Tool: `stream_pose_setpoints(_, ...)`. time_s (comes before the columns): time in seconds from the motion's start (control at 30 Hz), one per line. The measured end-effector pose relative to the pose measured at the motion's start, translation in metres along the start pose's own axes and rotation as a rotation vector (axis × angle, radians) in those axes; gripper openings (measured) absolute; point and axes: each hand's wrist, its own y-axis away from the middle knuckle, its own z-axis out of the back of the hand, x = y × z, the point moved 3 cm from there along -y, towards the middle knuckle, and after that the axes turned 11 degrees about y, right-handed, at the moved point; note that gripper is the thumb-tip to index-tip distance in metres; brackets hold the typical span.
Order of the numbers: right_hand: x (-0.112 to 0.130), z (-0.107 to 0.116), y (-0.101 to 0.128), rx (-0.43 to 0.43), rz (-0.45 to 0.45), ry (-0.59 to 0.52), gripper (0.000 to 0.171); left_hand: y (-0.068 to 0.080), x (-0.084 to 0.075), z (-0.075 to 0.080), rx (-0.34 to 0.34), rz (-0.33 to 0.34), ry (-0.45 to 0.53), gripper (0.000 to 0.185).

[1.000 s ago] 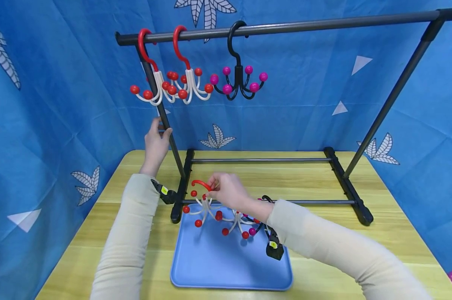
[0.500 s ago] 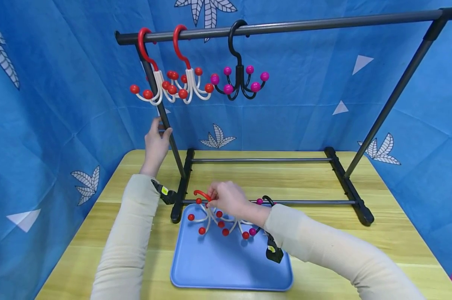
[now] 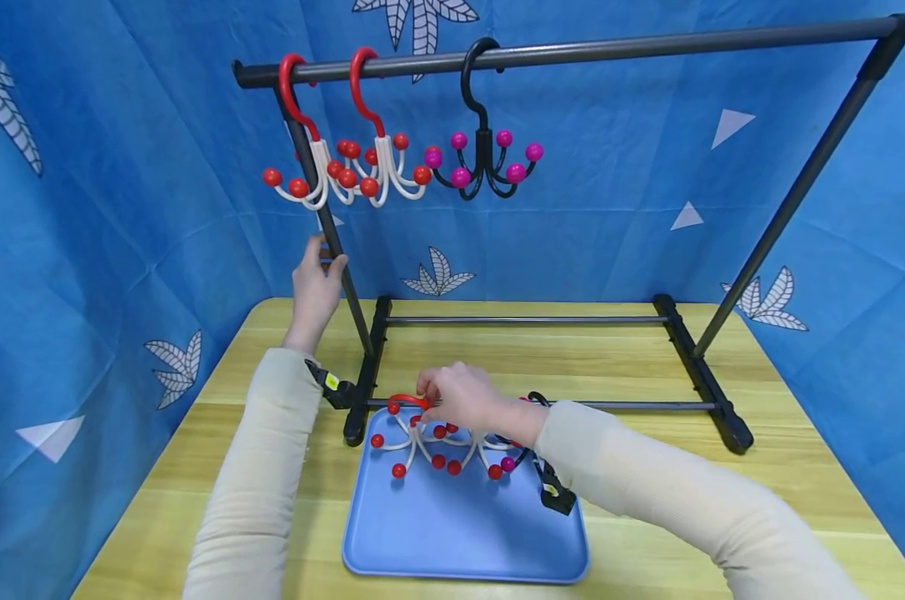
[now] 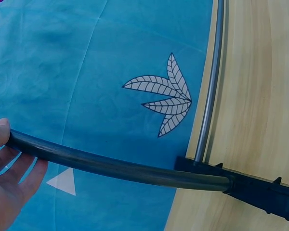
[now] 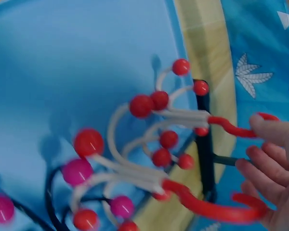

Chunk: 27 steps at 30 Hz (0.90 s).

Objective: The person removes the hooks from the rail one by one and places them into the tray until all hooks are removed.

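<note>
My left hand (image 3: 315, 292) grips the left upright post (image 4: 111, 166) of a dark metal rack, thumb on one side and fingers on the other. My right hand (image 3: 460, 398) pinches the red hook of a white octopus hanger (image 3: 415, 433) with red ball tips, low over the blue tray (image 3: 460, 533). In the right wrist view, the thumb overlaps that hook. Beside it on the tray is another red-hooked white hanger (image 5: 135, 175), its hook near the palm. A black hanger with magenta balls (image 5: 77, 172) lies farther right, partly hidden by the right wrist in the head view.
From the rack's top bar (image 3: 632, 46) hang two red-and-white hangers (image 3: 319, 162) at the left end and a black-and-magenta hanger (image 3: 484, 150). The rack's black feet (image 3: 703, 375) stand on the wooden table behind the tray. A blue cloth (image 3: 572, 242) hangs behind.
My right hand has come down slightly, and the pinched hanger has sunk closer to the tray with its hook turning flatter. The left hand keeps its grip on the post.
</note>
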Motion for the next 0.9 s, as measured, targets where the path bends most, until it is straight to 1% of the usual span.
stream_pose_setpoints(0.07,-0.002,0.013,-0.001,-0.003,0.01,-0.003,0.03,0.0,0.0,0.0,-0.001,-0.004,-0.004,0.035)
stream_pose_setpoints(0.13,-0.004,0.028,-0.003,-0.034,0.015,0.004,0.031,0.0,0.0,0.0,-0.006,-0.009,-0.009,0.035)
stream_pose_setpoints(0.3,-0.011,0.067,-0.005,-0.158,0.037,0.069,0.023,0.0,0.0,0.0,-0.007,-0.02,-0.01,0.035)
stream_pose_setpoints(0.47,-0.007,0.108,-0.003,-0.266,0.086,0.122,0.015,0.001,0.0,0.001,-0.006,-0.026,-0.011,0.035)
stream_pose_setpoints(0.67,0.002,0.159,0.002,-0.419,0.132,0.153,0.014,0.001,-0.001,0.001,-0.002,-0.027,-0.008,0.035)
stream_pose_setpoints(0.8,0.005,0.184,0.004,-0.505,0.135,0.155,0.015,0.001,0.0,0.001,0.004,-0.018,-0.011,0.035)
stream_pose_setpoints(0.9,0.006,0.2,0.004,-0.577,0.121,0.154,0.016,0.001,-0.001,0.001,0.003,-0.021,-0.008,0.035)
